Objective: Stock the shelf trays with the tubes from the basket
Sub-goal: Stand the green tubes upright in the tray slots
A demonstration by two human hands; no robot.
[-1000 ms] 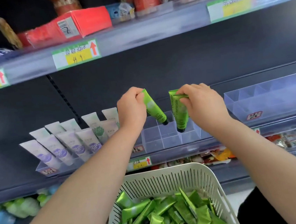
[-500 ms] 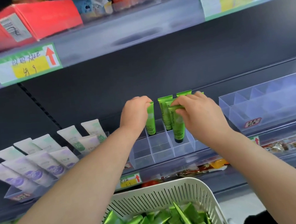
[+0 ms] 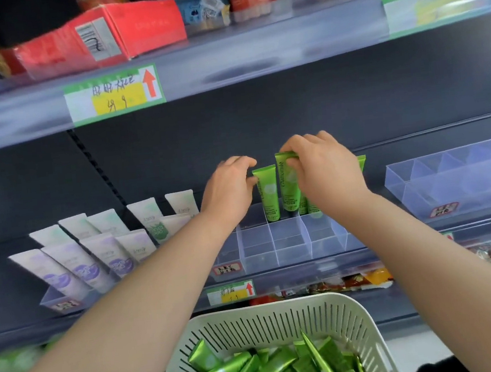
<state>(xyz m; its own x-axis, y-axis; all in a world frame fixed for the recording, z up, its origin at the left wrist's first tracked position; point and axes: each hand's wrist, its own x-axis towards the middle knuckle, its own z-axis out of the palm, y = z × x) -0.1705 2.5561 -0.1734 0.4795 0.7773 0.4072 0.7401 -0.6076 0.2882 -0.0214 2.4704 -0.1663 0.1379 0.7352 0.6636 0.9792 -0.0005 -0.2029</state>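
A person's right hand (image 3: 325, 174) pinches the flat crimped top of a green tube (image 3: 287, 181), standing it cap-down in the back row of a clear tray (image 3: 289, 241) on the shelf, while the left hand (image 3: 229, 187), fingers loosely curled, touches the edge of a second tube (image 3: 268, 194) already upright beside it. Both tubes stand with long axes near vertical, crimps up; they look light, soft and glossy, so the stiff crimp seems the surest hold. More tubes lie jumbled in the basket (image 3: 261, 317) below.

Green tubes (image 3: 270, 195) upright in clear tray (image 3: 289, 241)
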